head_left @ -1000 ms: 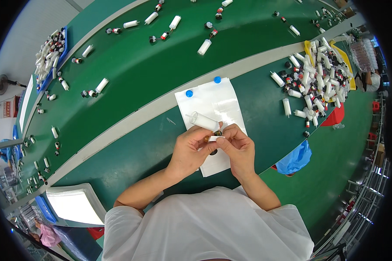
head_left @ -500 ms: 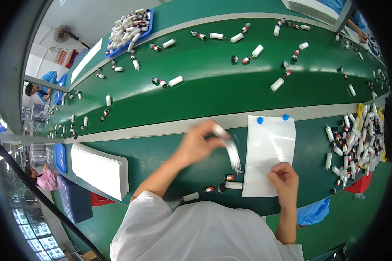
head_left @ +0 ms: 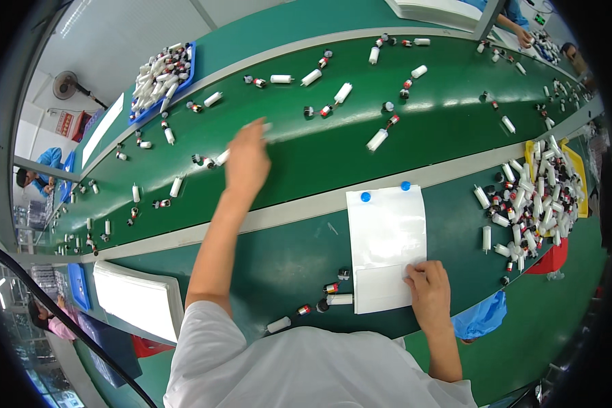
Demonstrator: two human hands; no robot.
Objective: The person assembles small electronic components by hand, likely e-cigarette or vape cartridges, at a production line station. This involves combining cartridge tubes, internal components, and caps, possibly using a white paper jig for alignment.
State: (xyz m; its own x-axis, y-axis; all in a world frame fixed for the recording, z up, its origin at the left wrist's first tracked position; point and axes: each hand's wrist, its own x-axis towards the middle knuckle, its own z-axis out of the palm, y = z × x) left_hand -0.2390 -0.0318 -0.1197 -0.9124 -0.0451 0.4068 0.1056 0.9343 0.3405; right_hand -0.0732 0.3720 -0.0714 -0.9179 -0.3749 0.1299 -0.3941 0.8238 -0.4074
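Observation:
My left hand reaches out over the green belt, back of the hand toward me. It partly covers a white cylinder lying there beside small black and red parts. Most of its fingers are hidden; a pale spot shows past the fingertips. Left of it lie another white cylinder and a red-and-black piece. On the bench, my right hand pinches the right edge of a glossy white sheet, topped by two blue round knobs. Beside the sheet lie several white, red and black parts.
A heaped yellow tray of cylinders stands at the right. White sheets are stacked at the left of the bench. A blue tray of parts sits beyond the belt. A raised pale rail divides belt and bench. Other people sit farther off.
My left hand has gone from beside the sheet, where it held a white cylinder, out over the belt. A cylinder and red-and-black piece newly show there. My right hand stays at the sheet.

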